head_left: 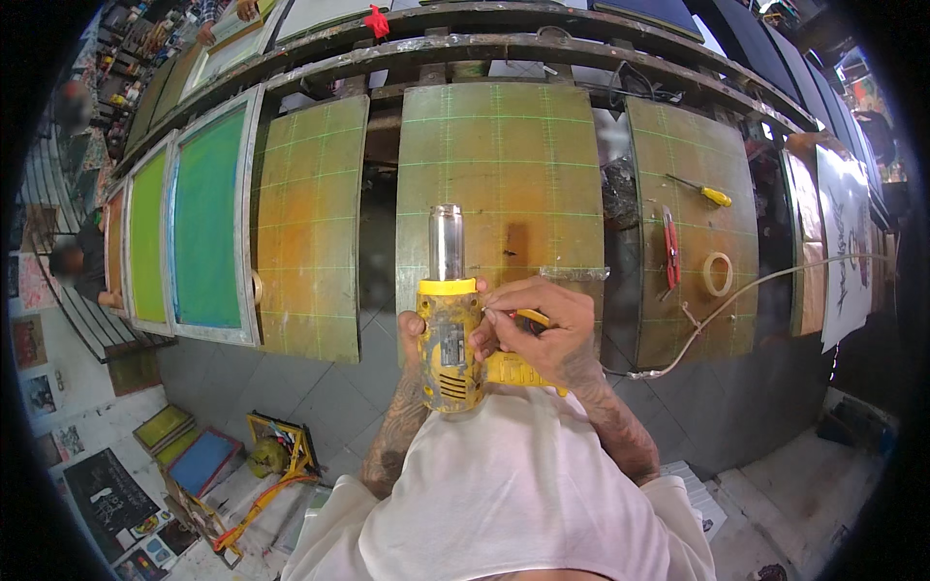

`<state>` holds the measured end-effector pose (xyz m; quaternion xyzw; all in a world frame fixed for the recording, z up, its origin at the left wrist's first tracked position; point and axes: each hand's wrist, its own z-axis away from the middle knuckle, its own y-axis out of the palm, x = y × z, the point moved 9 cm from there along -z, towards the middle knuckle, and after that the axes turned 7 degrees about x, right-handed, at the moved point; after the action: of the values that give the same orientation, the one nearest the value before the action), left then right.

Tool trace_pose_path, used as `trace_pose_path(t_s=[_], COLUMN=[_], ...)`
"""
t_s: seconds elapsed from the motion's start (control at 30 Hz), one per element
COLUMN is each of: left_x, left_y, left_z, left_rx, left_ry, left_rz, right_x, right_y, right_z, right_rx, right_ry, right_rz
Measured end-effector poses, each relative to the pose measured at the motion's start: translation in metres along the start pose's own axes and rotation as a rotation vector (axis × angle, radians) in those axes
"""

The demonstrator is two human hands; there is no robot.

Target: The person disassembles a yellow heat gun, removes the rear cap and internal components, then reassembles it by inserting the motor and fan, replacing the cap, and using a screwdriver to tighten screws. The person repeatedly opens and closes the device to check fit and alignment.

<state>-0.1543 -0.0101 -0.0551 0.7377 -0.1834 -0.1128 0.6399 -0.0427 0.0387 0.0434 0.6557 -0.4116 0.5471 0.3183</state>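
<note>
In front of my chest I hold a worn yellow heat gun (450, 339), its silver nozzle pointing away from me and its handle lying to the right. My left hand (415, 339) is closed around its body, thumb on the left side and fingertips on the right. At the right side of the body, just behind the yellow collar, my right hand (544, 327) pinches with thumb and forefinger. What lies between those fingertips is too small to make out. A tool with a yellow-and-black handle (532, 317) shows within the right hand; its tip is hidden.
Ahead is a middle board (499, 145) with green grid lines. The right board (688, 145) carries a yellow-handled screwdriver (715, 197), a red utility knife (670, 250) and a tape roll (718, 274). A pale cable (712, 315) crosses it. Framed screens (208, 223) stand left; another person's hand (206, 35) shows far left.
</note>
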Motion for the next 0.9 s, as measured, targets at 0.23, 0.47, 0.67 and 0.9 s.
trace_pose_path(t_s=[0.23,0.47,0.67,0.9], left_x=[0.005,0.01,0.007,0.021], left_y=[-0.007,-0.014,-0.024,-0.001], left_z=[0.004,0.006,0.01,-0.008], left_rx=[-0.057,-0.112,-0.073,-0.041], left_ry=[0.007,0.023,0.001,-0.002], left_rz=[-0.071,-0.064,-0.089,-0.051], right_x=[0.025,0.021,0.014,-0.007], right_y=[0.003,0.007,0.0,-0.009], right_z=[0.011,0.026,0.031,0.026], right_rx=[-0.044,0.005,-0.02,-0.013], right_ry=[-0.291,-0.391,-0.334,-0.222], right_rz=[0.413,0.583,0.548,0.274])
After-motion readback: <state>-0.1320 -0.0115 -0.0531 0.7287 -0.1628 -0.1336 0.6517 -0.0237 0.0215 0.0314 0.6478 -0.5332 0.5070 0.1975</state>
